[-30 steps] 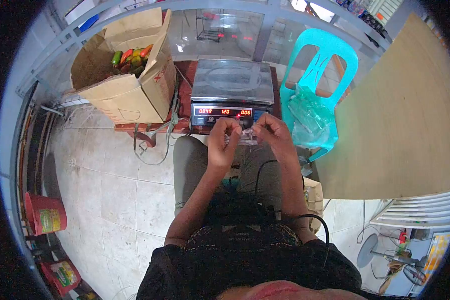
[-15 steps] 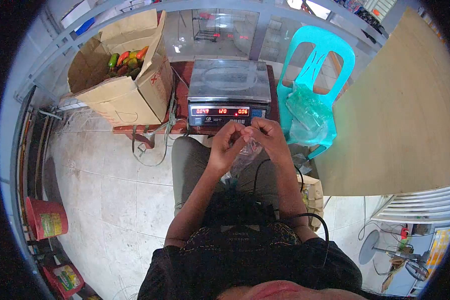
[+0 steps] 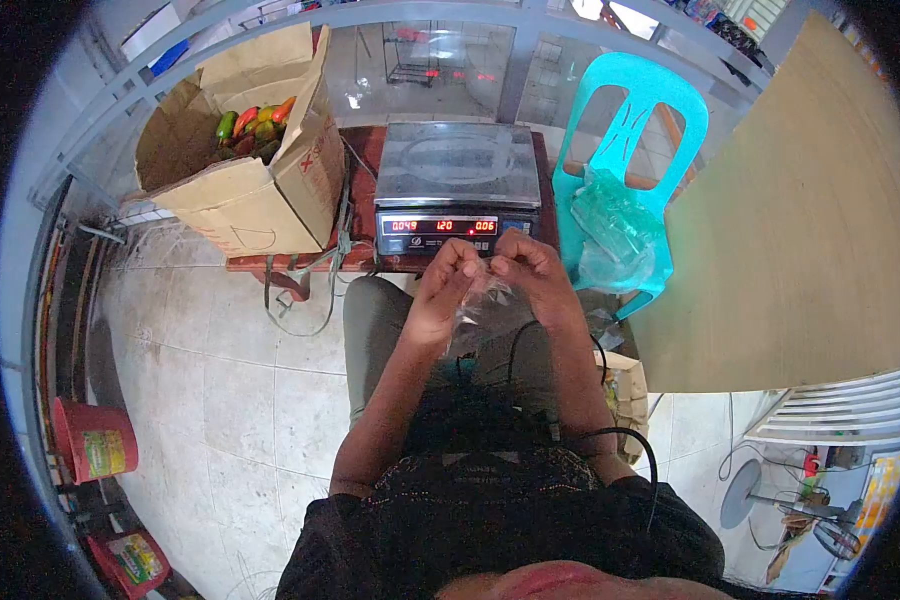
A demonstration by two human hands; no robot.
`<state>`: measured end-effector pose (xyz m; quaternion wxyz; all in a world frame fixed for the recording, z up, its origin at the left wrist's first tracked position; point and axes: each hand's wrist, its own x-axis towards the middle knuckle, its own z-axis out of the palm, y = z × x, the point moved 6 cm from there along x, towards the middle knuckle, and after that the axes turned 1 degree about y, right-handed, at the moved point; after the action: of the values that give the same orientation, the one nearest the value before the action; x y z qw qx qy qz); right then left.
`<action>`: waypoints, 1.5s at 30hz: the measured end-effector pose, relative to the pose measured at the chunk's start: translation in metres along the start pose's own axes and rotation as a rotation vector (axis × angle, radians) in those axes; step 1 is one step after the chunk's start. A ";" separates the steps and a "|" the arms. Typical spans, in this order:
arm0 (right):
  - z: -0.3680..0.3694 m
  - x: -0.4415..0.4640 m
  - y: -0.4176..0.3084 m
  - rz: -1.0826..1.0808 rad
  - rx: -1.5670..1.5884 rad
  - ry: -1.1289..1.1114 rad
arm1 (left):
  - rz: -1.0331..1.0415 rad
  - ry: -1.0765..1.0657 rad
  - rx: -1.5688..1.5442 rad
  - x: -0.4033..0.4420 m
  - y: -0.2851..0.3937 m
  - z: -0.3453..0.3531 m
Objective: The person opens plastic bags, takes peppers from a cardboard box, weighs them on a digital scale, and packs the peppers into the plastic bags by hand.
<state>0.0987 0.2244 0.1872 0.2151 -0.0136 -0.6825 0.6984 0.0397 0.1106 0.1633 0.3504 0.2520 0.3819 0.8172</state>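
Observation:
A thin clear plastic bag (image 3: 483, 310) hangs between my two hands over my lap. The fingers of my left hand (image 3: 443, 283) pinch its top edge on one side. On the other side my right hand (image 3: 536, 276) pinches the same edge, fingertips close to those of the left. Just beyond the hands stands a digital weighing scale (image 3: 458, 180) with a bare metal pan and lit red digits. Whether the bag holds anything is hard to make out.
An open cardboard box (image 3: 240, 205) with red and green peppers (image 3: 255, 122) stands left of the scale on a reddish table (image 3: 362, 150). At right, a turquoise plastic chair (image 3: 660, 190) carries green and clear plastic bags (image 3: 615, 225), beside a large brown board (image 3: 780, 250). Red pots (image 3: 92, 440) line the left.
My hands have moved slightly apart, and the bag's top edge is spread wider between them. The bag hangs more openly in view. The scale reading looks the same.

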 end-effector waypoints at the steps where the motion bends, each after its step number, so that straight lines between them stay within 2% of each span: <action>1: -0.001 -0.001 0.003 0.008 0.027 0.016 | -0.017 -0.081 -0.019 0.000 0.000 0.002; 3: -0.002 -0.001 0.008 0.023 0.083 0.045 | -0.050 -0.238 -0.057 0.000 0.003 0.006; 6: -0.005 -0.002 0.005 0.117 0.263 0.156 | -0.189 -0.161 0.102 -0.007 0.008 0.010; 9: -0.006 -0.007 0.021 0.198 0.416 0.157 | -0.176 -0.256 0.257 -0.010 0.010 0.003; 12: 0.003 -0.006 0.038 0.224 0.570 0.117 | -0.191 -0.314 0.584 -0.005 0.006 -0.011; 15: 0.004 -0.003 0.051 0.261 0.624 0.118 | -0.118 -0.317 0.502 0.000 0.014 -0.013; 18: 0.008 -0.001 0.040 0.242 0.500 0.023 | -0.033 -0.216 0.283 0.005 0.032 -0.006; 21: 0.021 -0.006 0.022 0.236 0.289 -0.186 | -0.074 -0.208 0.237 0.010 0.038 -0.004; 22: 0.020 -0.007 0.019 0.261 0.243 -0.206 | -0.013 -0.211 0.241 0.011 0.041 0.003; 24: 0.015 -0.010 0.015 0.309 0.152 -0.243 | -0.063 -0.191 0.167 0.012 0.037 0.001; 28: 0.002 -0.006 0.030 0.229 0.304 -0.064 | -0.178 -0.202 0.007 0.015 0.016 -0.013; 33: 0.000 0.000 0.030 0.200 0.644 0.158 | -0.314 -0.206 0.374 0.004 0.000 -0.024; 34: 0.001 0.001 0.035 0.212 0.765 0.106 | -0.330 -0.199 0.458 0.001 -0.004 -0.028; 36: 0.002 0.000 0.044 0.234 1.006 0.002 | -0.347 -0.155 0.288 -0.004 -0.008 -0.040; 37: -0.003 -0.001 0.048 0.260 0.995 -0.007 | -0.353 -0.131 0.203 -0.005 -0.011 -0.048; 38: -0.006 -0.002 0.047 0.285 0.983 -0.016 | -0.256 -0.142 0.078 -0.002 -0.008 -0.050; 41: -0.007 -0.002 0.043 0.312 0.811 0.016 | -0.136 0.039 -0.075 -0.001 -0.006 -0.057; 42: -0.007 -0.002 0.040 0.312 0.732 0.037 | -0.176 0.158 -0.117 0.000 -0.006 -0.053; 45: -0.004 -0.006 0.044 0.428 0.542 0.120 | -0.144 0.280 -0.241 0.000 0.008 -0.034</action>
<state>0.0932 0.2274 0.1426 0.0997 -0.1399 -0.4402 0.8813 0.0139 0.0914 0.1505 0.3789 0.0640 0.3436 0.8569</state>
